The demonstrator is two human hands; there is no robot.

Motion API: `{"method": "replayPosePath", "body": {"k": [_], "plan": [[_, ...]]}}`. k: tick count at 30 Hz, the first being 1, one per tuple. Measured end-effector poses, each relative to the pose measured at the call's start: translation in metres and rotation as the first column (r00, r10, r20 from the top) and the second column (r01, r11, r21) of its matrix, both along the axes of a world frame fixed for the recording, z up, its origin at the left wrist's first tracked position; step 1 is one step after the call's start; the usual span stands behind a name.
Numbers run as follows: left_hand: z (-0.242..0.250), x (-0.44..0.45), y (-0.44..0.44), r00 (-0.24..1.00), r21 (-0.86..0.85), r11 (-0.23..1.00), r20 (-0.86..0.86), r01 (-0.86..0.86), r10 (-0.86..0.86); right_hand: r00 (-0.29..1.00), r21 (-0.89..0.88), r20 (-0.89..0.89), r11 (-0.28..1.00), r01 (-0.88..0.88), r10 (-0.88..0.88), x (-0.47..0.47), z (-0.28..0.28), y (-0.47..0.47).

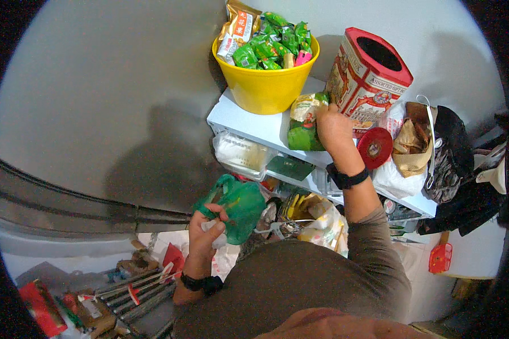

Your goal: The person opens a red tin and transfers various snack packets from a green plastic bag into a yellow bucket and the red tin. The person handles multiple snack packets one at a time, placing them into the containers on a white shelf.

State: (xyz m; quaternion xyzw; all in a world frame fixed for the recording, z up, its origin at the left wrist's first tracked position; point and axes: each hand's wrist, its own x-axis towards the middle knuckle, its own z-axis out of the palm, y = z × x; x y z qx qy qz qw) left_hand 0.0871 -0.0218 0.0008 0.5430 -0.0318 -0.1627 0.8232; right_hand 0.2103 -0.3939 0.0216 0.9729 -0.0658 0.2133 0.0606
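Observation:
My right hand (334,127) grips the edge of a green snack packet (305,127) that rests on the white shelf unit's top (254,123). Beside it, to the left, stands a yellow bucket (265,87) filled with small green wrapped packets (265,46) and a gold pouch. A red and cream gift box (364,80) with a dark round opening is just behind my right hand. Lower left, my left hand (208,231) holds a green plastic bag (241,207) by its handles, with a crumpled whitish piece between the fingers.
A round red lid (375,148) leans near the box. White and black bags (447,156) crowd the shelf's right end. Under the top are a clear plastic container (239,154) and a patterned bag (326,226). Boxes and metal rods (140,292) lie at lower left.

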Motion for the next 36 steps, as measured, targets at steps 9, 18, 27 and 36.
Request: {"method": "replayPosePath", "body": {"k": [9, 18, 27, 36], "plan": [[-0.019, 0.005, 0.005, 1.0, -0.007, 1.0, -0.002, -0.015, 0.015, 0.798, -0.025, 0.378, 0.867, -0.498, 0.469, 0.041, 0.144, 0.018], [-0.017, 0.009, 0.019, 0.999, -0.032, 0.999, -0.037, 0.009, -0.01, 0.996, 0.135, -0.085, 0.99, 0.029, -0.018, 0.219, 0.147, 0.001], [-0.031, 0.01, 0.014, 0.998, 0.0, 1.0, -0.059, -0.017, 0.017, 0.924, 0.069, -0.351, 0.988, -0.135, 0.151, 0.235, 0.137, 0.003], [-0.032, 0.007, 0.016, 0.998, -0.055, 0.998, -0.055, -0.031, 0.028, 0.839, 0.147, -0.464, 0.959, -0.242, 0.283, 0.219, 0.146, -0.004]]}}
